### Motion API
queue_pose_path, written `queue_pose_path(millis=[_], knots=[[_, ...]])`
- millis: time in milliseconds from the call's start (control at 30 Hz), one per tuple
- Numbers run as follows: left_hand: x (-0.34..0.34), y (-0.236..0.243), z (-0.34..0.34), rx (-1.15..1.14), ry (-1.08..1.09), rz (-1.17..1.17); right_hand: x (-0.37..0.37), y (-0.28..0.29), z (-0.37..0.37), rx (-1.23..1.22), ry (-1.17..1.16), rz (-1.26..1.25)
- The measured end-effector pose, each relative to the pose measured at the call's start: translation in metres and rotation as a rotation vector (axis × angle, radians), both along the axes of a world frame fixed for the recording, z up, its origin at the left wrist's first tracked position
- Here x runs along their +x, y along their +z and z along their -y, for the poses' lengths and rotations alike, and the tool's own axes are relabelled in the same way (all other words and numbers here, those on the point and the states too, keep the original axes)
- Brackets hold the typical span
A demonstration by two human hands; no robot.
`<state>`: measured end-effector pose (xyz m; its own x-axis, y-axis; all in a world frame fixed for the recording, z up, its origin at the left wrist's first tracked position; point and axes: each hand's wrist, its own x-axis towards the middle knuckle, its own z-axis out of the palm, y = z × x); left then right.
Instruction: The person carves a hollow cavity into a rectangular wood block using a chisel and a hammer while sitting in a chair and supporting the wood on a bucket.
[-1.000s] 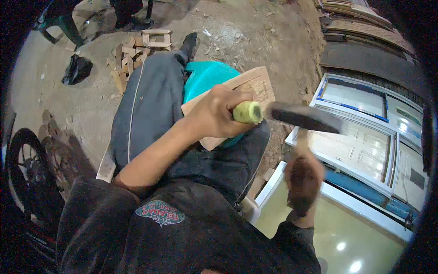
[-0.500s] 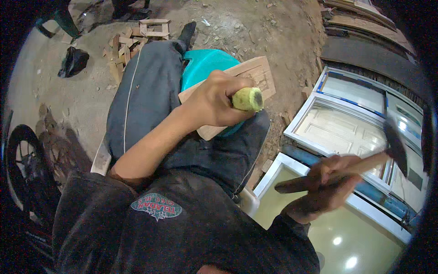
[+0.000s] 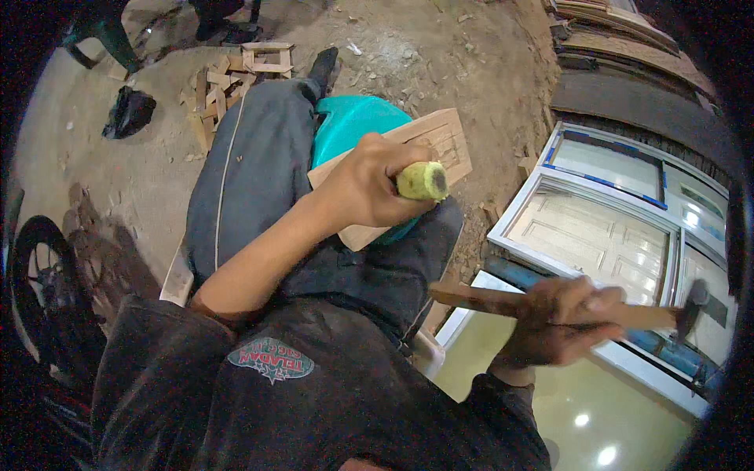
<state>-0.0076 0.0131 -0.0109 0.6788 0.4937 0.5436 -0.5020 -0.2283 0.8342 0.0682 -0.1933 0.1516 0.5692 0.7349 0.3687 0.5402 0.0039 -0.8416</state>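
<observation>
My left hand (image 3: 369,177) is wrapped around a yellow-green handled tool (image 3: 422,182), its working end hidden beneath my fist, over a carved wooden board (image 3: 444,145). The board rests on a teal plastic piece (image 3: 357,118) by my knees. Out to the right, my right hand (image 3: 561,318) grips a hammer (image 3: 652,316) by its wooden handle, held sideways with the dark head at the far right. My fingers there are slightly blurred.
Wood offcuts (image 3: 220,90) and a black plastic bag (image 3: 129,111) lie on the dirt floor. A motorbike wheel (image 3: 31,267) stands left. Framed door panels (image 3: 589,243) and stacked boards (image 3: 628,94) line the right. Dark chair-like legs (image 3: 106,43) show upper left.
My right hand and the hammer swung from beside the board out to the right, then tipped flatter, the handle's end now further left. My left hand stays on the handle.
</observation>
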Motion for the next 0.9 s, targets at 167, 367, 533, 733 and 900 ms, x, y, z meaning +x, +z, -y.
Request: queue_pose_path(millis=[167,367,533,733,900], knots=[[-0.005,0.002,-0.001,0.002,-0.02,-0.046,0.013,-0.019,0.003,-0.584,-0.093,0.014],[0.003,0.006,0.001,-0.036,-0.034,0.014,0.005,0.031,0.0,0.213,0.178,-0.41],[-0.004,0.003,-0.002,-0.042,-0.05,-0.06,0.014,-0.024,-0.006,-0.814,0.049,0.351],[-0.001,0.001,0.002,-0.023,-0.03,-0.032,0.01,0.027,0.001,0.124,0.058,-0.41],[-0.001,0.001,0.003,-0.077,-0.022,-0.009,0.013,-0.039,0.006,-0.536,-0.007,0.123]])
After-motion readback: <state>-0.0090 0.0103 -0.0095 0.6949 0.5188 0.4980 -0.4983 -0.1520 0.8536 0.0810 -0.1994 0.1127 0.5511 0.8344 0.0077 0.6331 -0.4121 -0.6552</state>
